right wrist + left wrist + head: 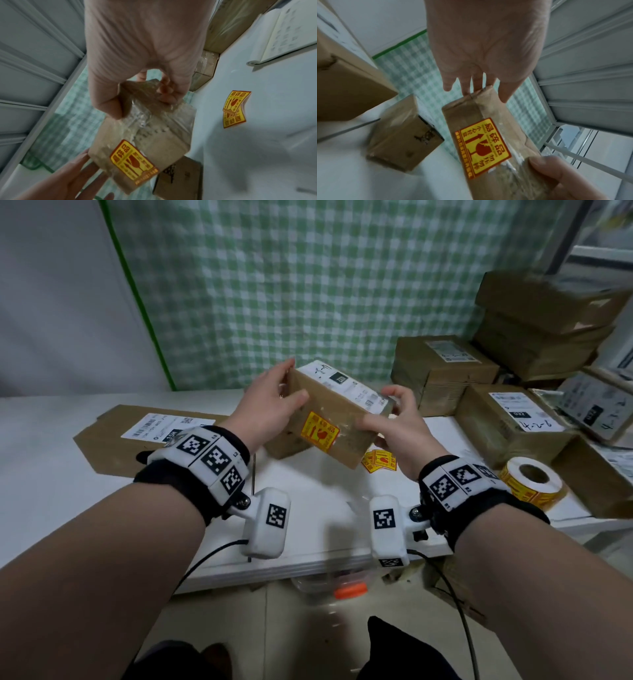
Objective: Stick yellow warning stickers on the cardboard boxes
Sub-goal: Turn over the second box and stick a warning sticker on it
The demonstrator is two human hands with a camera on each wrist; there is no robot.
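Note:
I hold a brown cardboard box (342, 419) tilted above the white table (308, 525). A yellow warning sticker (319, 431) with red print sits flat on its near face, also plain in the left wrist view (482, 147) and the right wrist view (133, 161). My left hand (296, 380) lies against the box's left end with straight fingers (467, 90). My right hand (375, 409) grips the taped right end, thumb on the near face and fingers curled behind (166, 97).
A second small box (284, 445) stands on the table under the held one. Loose yellow stickers (380, 462) lie by my right wrist, a sticker roll (531, 481) farther right. Labelled boxes (442, 371) pile up at the right; a flattened carton (137, 436) lies left.

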